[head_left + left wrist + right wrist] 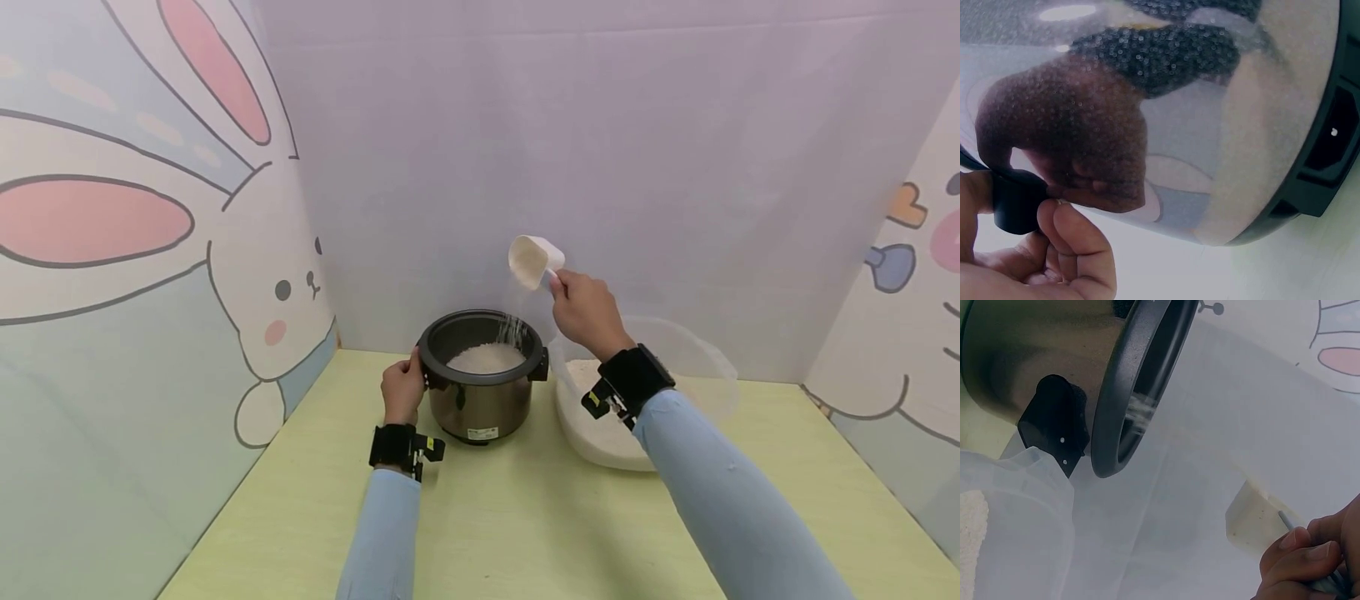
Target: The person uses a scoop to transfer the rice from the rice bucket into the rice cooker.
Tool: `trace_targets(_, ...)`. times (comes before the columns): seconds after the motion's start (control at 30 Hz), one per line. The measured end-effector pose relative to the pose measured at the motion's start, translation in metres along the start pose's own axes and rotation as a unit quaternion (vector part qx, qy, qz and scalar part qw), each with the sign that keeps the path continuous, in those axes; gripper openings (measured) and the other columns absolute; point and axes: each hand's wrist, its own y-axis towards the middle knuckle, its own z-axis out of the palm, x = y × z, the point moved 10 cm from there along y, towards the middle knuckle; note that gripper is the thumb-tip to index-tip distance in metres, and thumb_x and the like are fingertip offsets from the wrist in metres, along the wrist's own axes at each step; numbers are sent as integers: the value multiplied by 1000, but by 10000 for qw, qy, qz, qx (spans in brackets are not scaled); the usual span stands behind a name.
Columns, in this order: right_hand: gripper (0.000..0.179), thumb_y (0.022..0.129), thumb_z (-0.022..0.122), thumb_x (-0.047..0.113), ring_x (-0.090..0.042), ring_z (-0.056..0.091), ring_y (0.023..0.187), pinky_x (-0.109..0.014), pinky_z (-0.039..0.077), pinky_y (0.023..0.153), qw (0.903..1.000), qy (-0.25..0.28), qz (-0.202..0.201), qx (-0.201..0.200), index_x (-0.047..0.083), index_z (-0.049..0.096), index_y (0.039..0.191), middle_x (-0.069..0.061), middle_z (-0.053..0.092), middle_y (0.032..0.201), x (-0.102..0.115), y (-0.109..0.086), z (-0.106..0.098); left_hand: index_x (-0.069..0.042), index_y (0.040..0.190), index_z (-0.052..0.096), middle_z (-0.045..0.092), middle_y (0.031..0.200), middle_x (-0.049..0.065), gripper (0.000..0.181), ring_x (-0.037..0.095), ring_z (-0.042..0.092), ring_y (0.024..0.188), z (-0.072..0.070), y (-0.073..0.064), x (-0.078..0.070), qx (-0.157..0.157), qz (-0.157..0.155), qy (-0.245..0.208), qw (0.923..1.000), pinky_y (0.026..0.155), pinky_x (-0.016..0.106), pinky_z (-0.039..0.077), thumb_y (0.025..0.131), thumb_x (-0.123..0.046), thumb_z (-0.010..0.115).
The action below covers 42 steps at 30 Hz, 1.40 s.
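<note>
A brown rice cooker [468,408] with a dark rim stands lidless, a mound of white rice [486,358] inside it. My left hand [402,389] grips its left side handle; in the left wrist view, thumb and fingers curl about that black handle [1016,209]. Up and to the right of the cooker, my right hand [590,312] holds a white measuring cup [549,248] by its thin handle. The cup is tipped toward the cooker, and loose rice grains [513,329] fall from it past the rim. Part of the cup hides behind the fingers in the right wrist view.
Right of the cooker, a translucent tub [600,452] holds white rice, partly hidden under my right forearm. Both stand on a pale yellow-green table [495,533]. A plain light backdrop [420,167] closes the rear, with rabbit-printed panels on both sides.
</note>
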Motion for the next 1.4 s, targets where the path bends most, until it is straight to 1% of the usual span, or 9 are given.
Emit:
trace_targets(0.1,28,111,44,19,-24,38,61,-38,30,63,10000,-87,-27,8,4,53,88,-8,42,69,2,0,1,-5,77,62,53,67,3,45,16,52,61,0,1,0,16,-6,12,10000,54,29,39,107,-38,56)
trace_targets(0.27,25,111,44,18,-24,39,61,-38,31,63,9997,-219,-107,64,1,57,99,-9,44,70,4,-2,5,-5,76,62,52,66,3,46,16,52,61,0,0,0,25,-24,56,10000,54,29,39,107,-39,56)
trace_targets(0.37,25,111,44,18,-25,41,61,-38,32,63,9995,-290,-134,49,0,59,102,-10,46,71,4,-3,6,-5,76,62,53,67,3,46,16,53,61,-1,-1,-1,13,-30,46,10000,54,29,39,107,-39,56)
trace_targets(0.57,26,111,46,19,-28,48,63,-40,36,62,9986,-500,-198,-5,-1,63,113,-12,53,75,3,-4,8,-4,80,64,54,71,3,46,16,53,64,0,-2,-2,3,-13,10,10000,57,29,40,106,-40,56)
trace_targets(0.7,28,111,46,19,-29,50,64,-41,37,63,9979,-605,-218,9,-1,62,120,-13,57,77,2,-6,8,-2,84,66,55,73,4,45,16,53,66,0,-2,-2,15,-16,-5,10000,58,28,41,106,-40,56)
trace_targets(0.8,29,111,46,18,-30,52,65,-42,38,63,9977,-631,-236,39,-2,62,125,-16,61,81,2,-6,9,-2,86,67,55,74,5,44,16,54,66,0,-2,-1,18,-50,-1,10000,58,28,42,106,-40,56)
trace_targets(0.93,32,111,46,19,-31,55,67,-44,40,64,9977,-633,-214,94,-1,60,130,-20,66,89,1,-6,11,-2,84,67,55,73,4,44,16,53,65,0,-1,0,10,-54,-3,10000,57,28,42,106,-40,57)
trace_targets(1.17,32,110,48,17,-33,59,66,-44,42,62,9977,-575,-353,19,-1,60,134,-25,69,95,2,-9,11,-4,77,64,52,65,2,47,15,50,59,-1,-4,-3,-13,157,64,9999,53,28,38,107,-39,55)
trace_targets(1.4,32,110,50,20,-33,60,64,-44,42,58,9969,-674,-402,-51,1,59,135,-23,69,92,1,-12,14,-3,80,66,53,67,2,46,16,51,61,0,-5,-4,-69,147,51,9999,54,28,37,107,-40,56)
